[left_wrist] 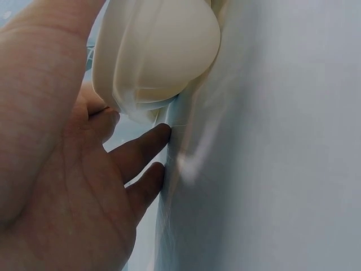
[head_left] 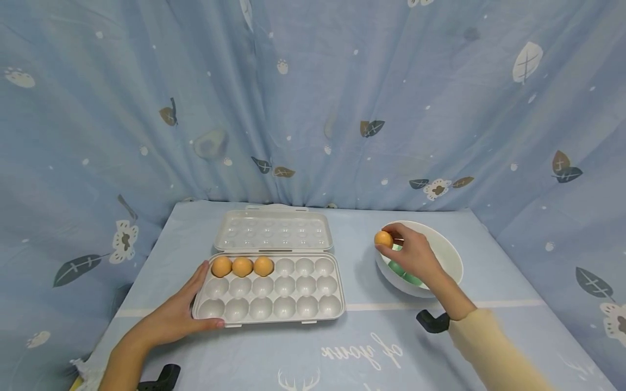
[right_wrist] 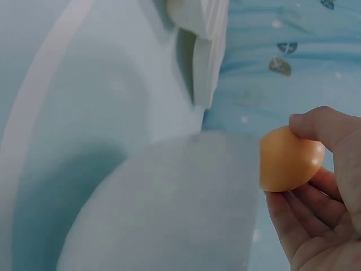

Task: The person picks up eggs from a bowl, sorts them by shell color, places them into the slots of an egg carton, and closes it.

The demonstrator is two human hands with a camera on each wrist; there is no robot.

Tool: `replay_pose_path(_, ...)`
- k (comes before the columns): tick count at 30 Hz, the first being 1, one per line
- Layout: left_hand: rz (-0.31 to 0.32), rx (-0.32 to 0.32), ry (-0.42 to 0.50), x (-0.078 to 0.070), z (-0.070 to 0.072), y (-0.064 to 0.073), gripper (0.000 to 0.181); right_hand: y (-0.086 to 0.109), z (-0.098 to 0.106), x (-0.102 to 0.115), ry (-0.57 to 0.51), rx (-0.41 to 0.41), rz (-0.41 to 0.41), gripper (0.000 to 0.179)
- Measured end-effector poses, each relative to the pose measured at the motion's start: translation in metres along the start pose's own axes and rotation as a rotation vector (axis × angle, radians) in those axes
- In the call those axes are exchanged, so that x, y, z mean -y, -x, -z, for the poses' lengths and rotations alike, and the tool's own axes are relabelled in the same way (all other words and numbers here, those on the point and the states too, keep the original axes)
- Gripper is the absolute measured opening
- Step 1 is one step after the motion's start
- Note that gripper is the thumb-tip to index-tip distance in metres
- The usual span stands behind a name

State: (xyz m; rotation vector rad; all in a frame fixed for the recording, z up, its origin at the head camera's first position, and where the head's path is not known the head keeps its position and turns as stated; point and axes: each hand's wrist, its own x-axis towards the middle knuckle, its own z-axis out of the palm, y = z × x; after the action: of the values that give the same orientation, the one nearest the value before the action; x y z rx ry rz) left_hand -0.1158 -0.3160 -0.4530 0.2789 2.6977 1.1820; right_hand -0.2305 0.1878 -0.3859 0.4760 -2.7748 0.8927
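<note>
In the head view, my left hand (head_left: 177, 312) rests against the left end of an open white plastic egg carton (head_left: 313, 320), thumb along the front edge. Up close in the left wrist view, its fingers (left_wrist: 144, 148) stretch out beside the carton's underside (left_wrist: 175, 42). Three orange balls (head_left: 242, 266) fill the left cups of the back row. Between thumb and fingers, my right hand (head_left: 415, 252) pinches another orange ball (head_left: 383, 239) at the left rim of a white bowl (head_left: 447, 252). Green balls (head_left: 396, 267) lie in this bowl, partly hidden by the hand.
The carton's lid (head_left: 274, 231) lies folded back behind it. A printed light-blue cloth (head_left: 362, 326) covers the table. Blue patterned curtains (head_left: 313, 108) hang behind and at both sides. Black mounts (head_left: 432, 321) sit by both wrists.
</note>
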Motion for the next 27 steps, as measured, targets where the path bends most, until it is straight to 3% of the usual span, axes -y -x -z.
replay_pose_path(12, 0.01, 0.0, -0.005, -0.001, 0.001, 0.0, 0.136, -0.009, -0.032, 0.029, -0.098, 0.025, 0.049, 0.042)
replay_pose_path(21, 0.014, 0.0, -0.004, 0.001, 0.0, 0.001, 0.136, -0.013, -0.067, 0.047, -0.182, 0.027, 0.15, 0.037)
replay_pose_path(27, 0.003, 0.003, 0.011, 0.003, 0.0, 0.0, 0.136, -0.014, -0.085, 0.061, -0.231, 0.063, 0.139, 0.039)
